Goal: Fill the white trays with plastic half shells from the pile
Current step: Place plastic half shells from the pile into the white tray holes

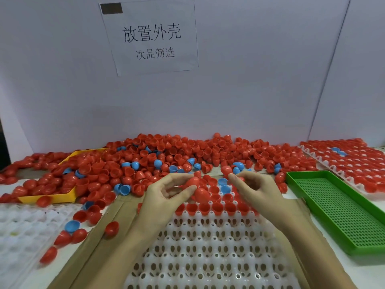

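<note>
1. The left hand pinches a red plastic half shell between thumb and fingertips above the far rows of the white moulded plastic tray in the middle of the counter; a slack pinch could drop it onto the shells already seated.
2. The right hand has its fingers curled at the edge of the heaped pile of red and blue half shells, seemingly pinching a red one (the grip is partly hidden). Dragging there could spill shells into the tray.
3. Only the far rows are filled; a shell set tilted or doubled would likely block its socket.
4. Loose shells lie beside the tray, near a second white tray; a sweeping forearm could knock them off the counter.
5. The green perforated plastic tray sits just right of the wrist and might catch a stray shell.
</note>
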{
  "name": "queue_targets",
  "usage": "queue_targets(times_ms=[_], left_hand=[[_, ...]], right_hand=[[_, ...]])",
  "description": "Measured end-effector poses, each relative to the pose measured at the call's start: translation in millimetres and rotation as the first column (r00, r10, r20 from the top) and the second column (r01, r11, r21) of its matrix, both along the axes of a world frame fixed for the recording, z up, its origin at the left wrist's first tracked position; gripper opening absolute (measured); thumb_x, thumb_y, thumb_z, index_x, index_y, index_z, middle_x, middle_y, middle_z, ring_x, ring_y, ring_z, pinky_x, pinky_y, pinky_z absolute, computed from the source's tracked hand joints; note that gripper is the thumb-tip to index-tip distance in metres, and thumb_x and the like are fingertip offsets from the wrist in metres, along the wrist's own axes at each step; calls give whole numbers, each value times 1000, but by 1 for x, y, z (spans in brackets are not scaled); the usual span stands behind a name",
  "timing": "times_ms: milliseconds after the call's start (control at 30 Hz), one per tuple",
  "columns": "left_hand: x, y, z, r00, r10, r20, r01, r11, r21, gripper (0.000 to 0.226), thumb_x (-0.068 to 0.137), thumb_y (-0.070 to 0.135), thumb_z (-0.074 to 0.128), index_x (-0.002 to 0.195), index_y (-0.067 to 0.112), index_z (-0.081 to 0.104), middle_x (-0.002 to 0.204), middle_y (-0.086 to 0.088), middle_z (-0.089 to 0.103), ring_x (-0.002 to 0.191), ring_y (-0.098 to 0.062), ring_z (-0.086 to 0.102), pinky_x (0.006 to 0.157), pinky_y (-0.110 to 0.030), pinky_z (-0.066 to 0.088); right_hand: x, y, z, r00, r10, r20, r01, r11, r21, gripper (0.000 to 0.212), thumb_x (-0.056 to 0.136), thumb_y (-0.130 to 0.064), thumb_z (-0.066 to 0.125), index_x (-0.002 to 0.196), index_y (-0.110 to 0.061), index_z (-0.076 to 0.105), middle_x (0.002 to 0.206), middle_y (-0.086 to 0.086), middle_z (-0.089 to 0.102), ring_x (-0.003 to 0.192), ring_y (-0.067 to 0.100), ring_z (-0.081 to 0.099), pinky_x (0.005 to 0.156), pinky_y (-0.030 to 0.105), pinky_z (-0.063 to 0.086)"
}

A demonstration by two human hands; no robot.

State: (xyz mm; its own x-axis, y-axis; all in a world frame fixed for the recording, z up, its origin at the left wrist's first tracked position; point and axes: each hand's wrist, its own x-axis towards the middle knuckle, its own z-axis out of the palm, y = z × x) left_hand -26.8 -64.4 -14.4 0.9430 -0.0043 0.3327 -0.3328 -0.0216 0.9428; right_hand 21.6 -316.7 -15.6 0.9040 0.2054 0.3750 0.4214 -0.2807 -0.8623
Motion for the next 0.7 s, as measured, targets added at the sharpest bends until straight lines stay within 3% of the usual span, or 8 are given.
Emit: queue_targets(times_ms=[67, 100, 133, 200, 267, 367, 533, 700], left_hand=[[0, 1, 0, 1000, 13, -4, -13, 1000, 1, 25, 85, 25, 80, 109, 28, 79, 111, 3, 78, 99, -20, 76, 83, -27, 62], [0, 2, 0, 1000, 21, 0, -21, 1000, 7, 25, 85, 25, 81, 110, 27, 79, 111, 4, 78, 100, -17, 76, 85, -26, 61], [0, 2, 0, 1000, 28, 4, -28, 999, 17, 26, 85, 25, 81, 111, 26, 78, 111, 6, 78, 101, -15, 75, 87, -24, 60], [0, 1, -1, 1000, 24, 3, -24, 999, 25, 28, 85, 23, 81, 113, 23, 78, 111, 7, 78, 102, -12, 75, 89, -22, 59], [-1, 1, -2, 1000, 2, -11, -1, 1000, 20, 31, 84, 25, 82, 115, 23, 77, 112, 8, 78, 103, -12, 75, 91, -25, 59], [-1, 2, -2, 1000, -2, -14, 3, 998, 60, 33, 86, 25, 83, 118, 28, 77, 118, 12, 76, 111, -11, 72, 95, -29, 58], [-3, 1, -2, 999, -50, -19, 50, 998, 30, 35, 89, 14, 81, 120, 27, 76, 120, 10, 75, 111, -10, 72, 92, -20, 56], [-5, -1, -1, 997, -72, 1, 72, 996, 59, 33, 91, 15, 79, 121, 29, 76, 120, 10, 75, 111, -11, 72, 93, -21, 57]], right_hand=[[5, -3, 3, 997, -75, -20, 75, 997, 15, 20, 93, -50, 70, 90, -32, 79, 62, -4, 59, 56, 13, 51, 56, 22, 43], [8, -5, 7, 995, -76, -67, 80, 995, 65, 22, 91, -47, 73, 109, -35, 78, 73, -4, 69, 62, 13, 61, 62, 19, 49], [15, -8, 7, 990, -56, -126, 73, 989, 132, 50, 89, -45, 76, 136, -29, 66, 95, -2, 78, 78, 10, 72, 74, 19, 54], [22, -15, 7, 966, 17, -256, 54, 962, 267, 97, 88, -38, 80, 165, -21, 25, 144, 2, 65, 111, 2, 72, 92, 20, 56], [23, -16, 3, 965, 42, -260, 55, 934, 354, 103, 92, -26, 78, 168, -24, 9, 154, 2, 56, 123, -1, 65, 96, 18, 54], [19, -15, -3, 967, 35, -252, 79, 901, 426, 89, 95, -15, 76, 166, -27, 22, 144, 7, 65, 129, 10, 65, 110, 31, 49], [1, 0, 5, 988, 124, -93, -98, 965, 241, 22, 103, -19, 66, 124, -19, 74, 118, 5, 78, 114, 25, 74, 93, 28, 61], [-19, 21, 13, 966, 253, -53, -255, 966, -41, 31, 97, -33, 73, 129, -34, 72, 116, -4, 76, 107, 18, 75, 93, 33, 62]])
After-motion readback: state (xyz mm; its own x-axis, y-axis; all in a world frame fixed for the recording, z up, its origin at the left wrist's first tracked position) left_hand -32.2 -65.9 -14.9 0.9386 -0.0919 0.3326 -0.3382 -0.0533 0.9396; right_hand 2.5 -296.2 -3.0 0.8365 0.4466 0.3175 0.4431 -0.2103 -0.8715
